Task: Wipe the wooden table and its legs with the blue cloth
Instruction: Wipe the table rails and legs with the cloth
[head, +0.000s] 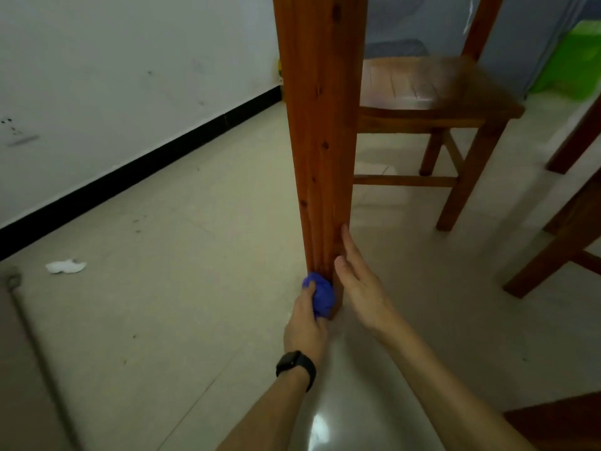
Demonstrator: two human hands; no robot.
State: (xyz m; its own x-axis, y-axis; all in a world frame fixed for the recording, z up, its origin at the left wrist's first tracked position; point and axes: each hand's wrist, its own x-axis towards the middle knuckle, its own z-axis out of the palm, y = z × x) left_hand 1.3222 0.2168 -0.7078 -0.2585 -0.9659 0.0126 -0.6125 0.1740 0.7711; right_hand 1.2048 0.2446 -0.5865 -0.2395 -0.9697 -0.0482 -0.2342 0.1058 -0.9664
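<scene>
Head view, looking down at floor level.

1. Task items. A reddish-brown square wooden table leg [320, 141] stands upright on the pale tiled floor [195, 304]. The table top is out of frame. The crumpled blue cloth [320, 296] is bunched into a ball and pressed against the near face of the leg at its very foot, touching or just clear of the floor.

2. Hands. The left hand [305, 323], with a black wristwatch [296, 364] on its wrist, has its fingers curled round the cloth and grips it. The right hand [357, 281] is flat with its fingers straight and together. Its fingertips rest on the leg's right-hand edge just above the cloth, and it holds nothing.

3. Governing relation. The leg's long axis is vertical, and the cloth sits at its lowest point, so all the remaining length lies straight up from the left hand. Judgement: the next stroke has to run upward along the grain or round to another face. The left hand is the working hand and the right only steadies.

4. Markings. No brand, label or legible writing is visible. The watch face is dark.

5. Surroundings. A brown wooden chair [432, 89] stands behind the leg, and a white crumpled scrap [65, 266] lies on the floor to the left.
</scene>
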